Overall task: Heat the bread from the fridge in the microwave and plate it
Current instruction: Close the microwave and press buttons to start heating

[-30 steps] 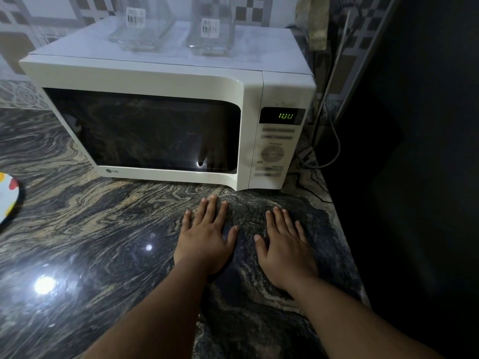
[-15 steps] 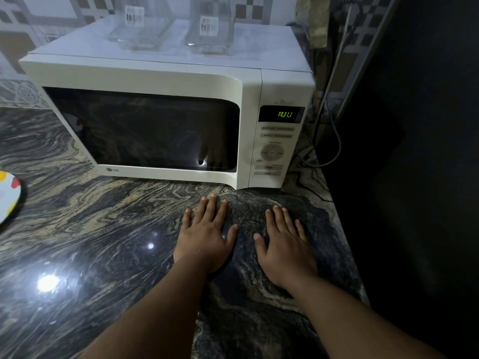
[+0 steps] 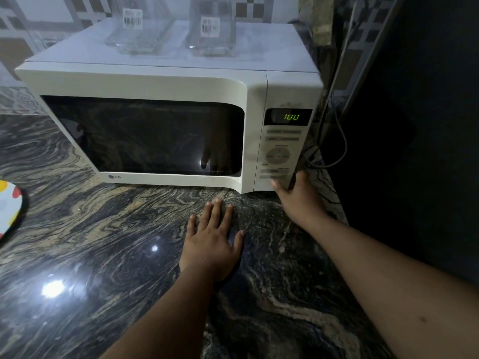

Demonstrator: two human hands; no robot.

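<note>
The white microwave (image 3: 166,81) stands on the marble counter (image 3: 103,229) with its door closed. Its window is dark, and no bread can be made out inside. Green digits glow on the display (image 3: 290,116). My left hand (image 3: 211,242) lies flat on the counter in front of the door, fingers straight. My right hand (image 3: 295,195) is at the microwave's lower right corner. Its thumb presses the bottom of the control panel (image 3: 278,156), and its fingers wrap round the side, out of sight. A colourful plate (image 3: 7,208) shows at the left edge.
Two clear glass containers (image 3: 212,24) stand on top of the microwave. A dark fridge side (image 3: 414,125) walls off the right. Cables (image 3: 334,141) hang between the fridge and the microwave. A tiled wall runs behind.
My right hand has lifted off the counter and moved forward and right to the microwave's lower right corner. My left hand stays flat where it was.
</note>
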